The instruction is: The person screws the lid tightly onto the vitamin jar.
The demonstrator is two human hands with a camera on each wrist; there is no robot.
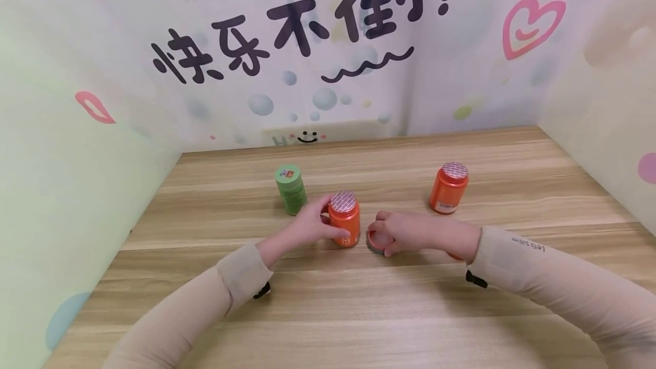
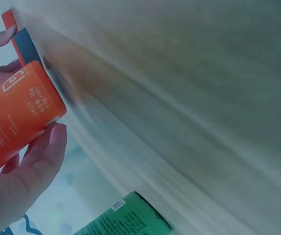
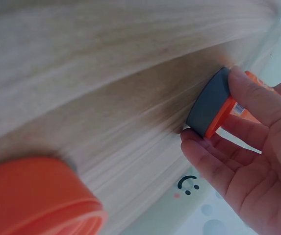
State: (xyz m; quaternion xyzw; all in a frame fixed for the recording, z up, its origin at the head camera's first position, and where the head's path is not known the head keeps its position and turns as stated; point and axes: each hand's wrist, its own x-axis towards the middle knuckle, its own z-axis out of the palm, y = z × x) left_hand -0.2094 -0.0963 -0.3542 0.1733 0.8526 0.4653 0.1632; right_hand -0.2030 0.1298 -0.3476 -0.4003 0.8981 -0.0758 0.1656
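My left hand (image 1: pixel 312 224) grips an orange bottle (image 1: pixel 344 224) that stands on the table, thumb on one side and fingers around the other. A patterned seal covers its mouth; white print shows on its side (image 2: pixel 20 115) in the left wrist view. Just to the right, my right hand (image 1: pixel 407 229) pinches a round orange and dark grey cap (image 3: pixel 211 105) between thumb and fingers, low over the table. Whether the cap touches the tabletop I cannot tell. A second orange cap (image 3: pixel 37 198) lies by the right wrist, mostly hidden in the head view.
A green bottle (image 1: pixel 291 189) with a lid stands behind the left hand. Another orange bottle (image 1: pixel 449 188), also sealed on top, stands behind the right forearm. The wooden table (image 1: pixel 328 323) ends at a printed fabric backdrop (image 1: pixel 215 113), with pale walls on both sides.
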